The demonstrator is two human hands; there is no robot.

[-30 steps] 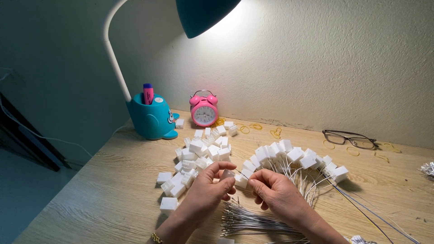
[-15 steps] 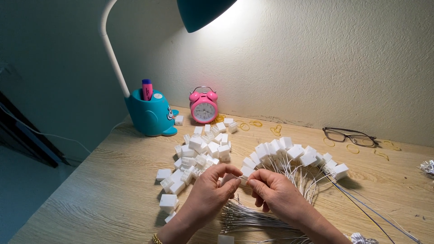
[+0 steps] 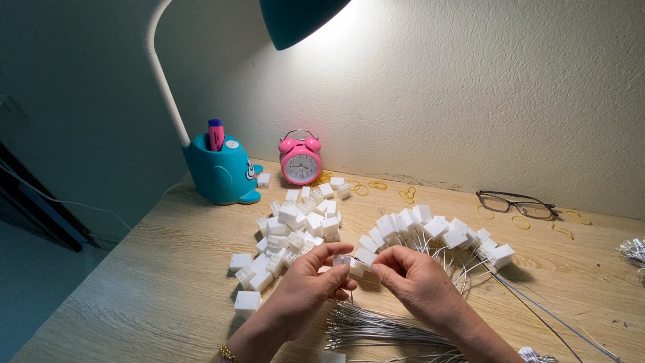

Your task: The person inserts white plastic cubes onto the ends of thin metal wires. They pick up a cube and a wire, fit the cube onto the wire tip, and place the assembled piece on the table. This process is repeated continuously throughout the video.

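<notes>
My left hand [image 3: 306, 286] pinches a small white plastic block [image 3: 342, 259] between thumb and fingers. My right hand [image 3: 420, 282] holds a thin grey wire [image 3: 360, 260] with its tip at that block. A loose pile of white blocks [image 3: 295, 225] lies just beyond my left hand. To the right, a fan of white blocks with wires attached [image 3: 437, 232] curves across the desk. A bundle of loose grey wires [image 3: 376, 326] lies under my wrists at the near edge.
A teal desk lamp base [image 3: 222, 171] holding a pink marker stands at the back left, a pink alarm clock [image 3: 300, 160] beside it. Glasses [image 3: 514, 203] and yellow rubber bands [image 3: 407, 195] lie near the wall. Silver wire ends [image 3: 631, 250] sit at the right edge.
Both hands have risen slightly off the desk and drawn closer together, bringing the wire tip against the white block.
</notes>
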